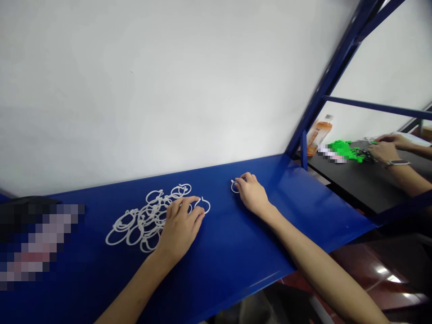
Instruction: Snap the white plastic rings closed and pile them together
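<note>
A heap of several white plastic rings (145, 218) lies on the blue shelf (229, 252). My left hand (180, 227) rests palm down on the heap's right edge, fingers stretched out, fingertips touching a single white ring (203, 204). My right hand (251, 194) lies further right on the shelf, its fingers curled and pinched on another white ring (234, 186) that pokes out at its left.
A white wall rises behind the shelf. A blue upright post (324, 85) stands at the right. Beyond it, on a black table (357, 177), are an orange bottle (319, 134), green pieces (344, 150) and another person's hands (388, 146).
</note>
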The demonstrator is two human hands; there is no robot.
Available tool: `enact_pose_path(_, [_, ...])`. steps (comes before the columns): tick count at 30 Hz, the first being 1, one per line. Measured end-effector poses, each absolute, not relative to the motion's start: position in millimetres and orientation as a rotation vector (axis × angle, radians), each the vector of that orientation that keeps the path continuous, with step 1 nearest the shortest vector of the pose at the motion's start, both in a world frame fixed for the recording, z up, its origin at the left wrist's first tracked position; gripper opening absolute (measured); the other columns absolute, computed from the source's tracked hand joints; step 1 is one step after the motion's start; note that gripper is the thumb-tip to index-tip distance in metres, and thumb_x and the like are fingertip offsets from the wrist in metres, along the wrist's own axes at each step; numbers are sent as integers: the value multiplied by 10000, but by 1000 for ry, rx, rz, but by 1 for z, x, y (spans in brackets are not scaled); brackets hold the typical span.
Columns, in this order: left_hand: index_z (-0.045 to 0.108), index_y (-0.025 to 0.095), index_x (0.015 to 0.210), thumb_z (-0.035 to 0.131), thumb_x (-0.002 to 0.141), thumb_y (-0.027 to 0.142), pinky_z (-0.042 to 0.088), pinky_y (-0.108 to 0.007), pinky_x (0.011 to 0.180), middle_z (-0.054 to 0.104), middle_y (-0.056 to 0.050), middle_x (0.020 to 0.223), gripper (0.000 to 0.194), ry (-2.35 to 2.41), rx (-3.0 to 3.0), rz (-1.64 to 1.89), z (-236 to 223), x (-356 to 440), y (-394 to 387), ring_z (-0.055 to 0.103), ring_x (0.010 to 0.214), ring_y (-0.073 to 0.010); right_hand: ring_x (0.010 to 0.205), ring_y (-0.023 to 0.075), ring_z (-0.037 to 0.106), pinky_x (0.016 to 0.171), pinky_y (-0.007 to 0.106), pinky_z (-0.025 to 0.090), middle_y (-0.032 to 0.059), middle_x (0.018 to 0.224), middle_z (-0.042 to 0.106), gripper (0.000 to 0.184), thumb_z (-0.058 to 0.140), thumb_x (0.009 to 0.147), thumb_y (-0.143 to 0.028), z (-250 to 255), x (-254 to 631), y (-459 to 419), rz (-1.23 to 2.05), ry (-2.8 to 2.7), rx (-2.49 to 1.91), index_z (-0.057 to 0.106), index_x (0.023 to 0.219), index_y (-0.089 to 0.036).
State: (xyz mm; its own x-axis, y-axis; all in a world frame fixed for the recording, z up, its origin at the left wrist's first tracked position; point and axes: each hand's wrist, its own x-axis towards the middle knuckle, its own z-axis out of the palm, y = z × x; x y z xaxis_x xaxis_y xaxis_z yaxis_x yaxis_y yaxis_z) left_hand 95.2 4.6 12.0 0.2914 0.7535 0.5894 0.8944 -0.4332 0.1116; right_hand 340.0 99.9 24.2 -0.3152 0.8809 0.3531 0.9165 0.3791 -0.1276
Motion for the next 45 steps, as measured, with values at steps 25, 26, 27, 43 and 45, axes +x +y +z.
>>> enact_pose_path(25, [544,199,1188,562,960,236,505,-360,941,640,-67,1100,232,-1449,-2357,-1259,12,112,-9,593,1062,-202,921,159,671,853,288,522,56,1026,713,215,463,1032,-240,26,305,56,718,-2277,-718,658,1104,-185])
enact_pose_path(26, [549,208,1163,559,964,253,514,-355,917,652,-51,1059,205,-1490,-2349,-1276,11,110,-7,610,1025,-196,922,159,673,856,288,522,56,1028,715,219,464,1035,-251,26,306,56,721,-2276,-703,661,1104,-186])
enact_pose_path(27, [554,215,1140,557,967,267,520,-351,894,663,-37,1024,181,-1521,-2352,-1288,10,107,-5,624,987,-189,919,159,675,856,288,523,58,1031,719,223,465,1036,-258,27,306,56,728,-2278,-688,664,1105,-186])
enact_pose_path(43, [615,228,846,564,944,179,474,-349,826,708,7,859,121,-1547,-2400,-1249,5,102,-3,622,856,-189,832,156,652,772,263,523,71,937,715,229,435,1036,-211,24,305,48,707,-2364,-443,657,1039,-157])
enact_pose_path(45, [610,230,795,544,944,159,466,-346,805,707,10,840,178,-1539,-2411,-1232,3,102,-4,618,840,-188,815,156,636,761,263,518,73,917,707,251,409,1041,-203,24,305,46,665,-2386,-417,656,1039,-157])
